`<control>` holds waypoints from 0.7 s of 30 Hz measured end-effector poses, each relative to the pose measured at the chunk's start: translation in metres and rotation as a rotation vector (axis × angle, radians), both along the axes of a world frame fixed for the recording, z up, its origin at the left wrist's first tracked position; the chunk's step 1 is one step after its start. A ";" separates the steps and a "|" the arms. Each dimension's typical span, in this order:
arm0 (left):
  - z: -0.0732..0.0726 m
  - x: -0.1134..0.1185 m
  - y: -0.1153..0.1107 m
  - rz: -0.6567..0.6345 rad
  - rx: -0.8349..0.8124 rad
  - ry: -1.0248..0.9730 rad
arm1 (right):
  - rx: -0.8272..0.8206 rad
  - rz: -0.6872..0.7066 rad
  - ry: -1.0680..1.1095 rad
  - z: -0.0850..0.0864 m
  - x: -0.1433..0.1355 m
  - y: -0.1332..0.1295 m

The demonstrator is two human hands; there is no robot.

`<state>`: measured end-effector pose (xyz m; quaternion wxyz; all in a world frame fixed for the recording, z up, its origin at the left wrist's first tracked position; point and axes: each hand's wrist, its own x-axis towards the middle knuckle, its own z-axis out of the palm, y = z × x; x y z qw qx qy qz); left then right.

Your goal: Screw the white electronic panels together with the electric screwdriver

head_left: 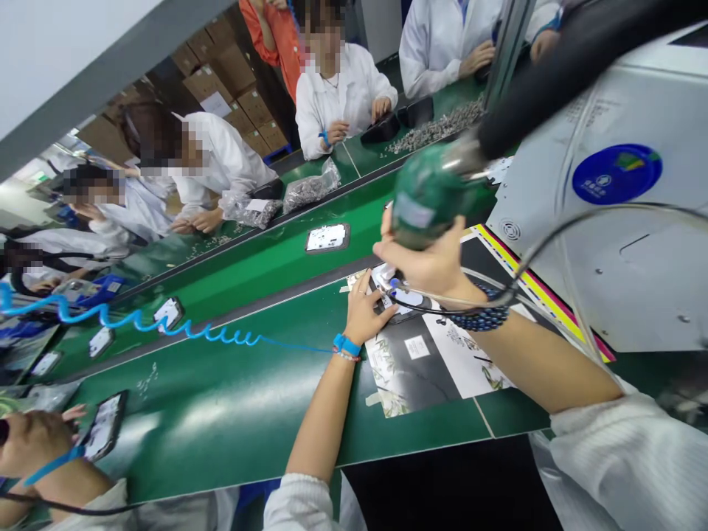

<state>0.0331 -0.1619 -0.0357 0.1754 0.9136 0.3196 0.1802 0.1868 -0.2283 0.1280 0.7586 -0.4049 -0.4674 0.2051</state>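
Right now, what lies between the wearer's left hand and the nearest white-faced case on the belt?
In the head view, a dark strip separates the left hand from the case.

Green tool point(414, 203), black-and-blue bracelet point(480, 316), blue wristband point(347, 345), green tabletop point(221, 413)

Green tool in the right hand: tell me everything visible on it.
The green tool has a rounded, slightly blurred body with a pale label on its side. A shiny, metal-looking collar joins it to a thick black part running toward the upper right. It is tilted, its lower body gripped by the right hand, above the green table. Its lower end is hidden.
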 end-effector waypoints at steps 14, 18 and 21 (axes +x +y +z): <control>-0.001 -0.001 0.000 0.024 0.046 0.013 | -0.057 0.004 0.097 0.012 0.025 0.004; 0.002 -0.001 0.000 0.014 0.047 0.004 | -0.121 0.018 0.097 0.010 0.020 0.006; 0.003 0.000 -0.001 0.019 0.046 0.004 | -0.147 0.032 0.112 0.009 0.016 0.008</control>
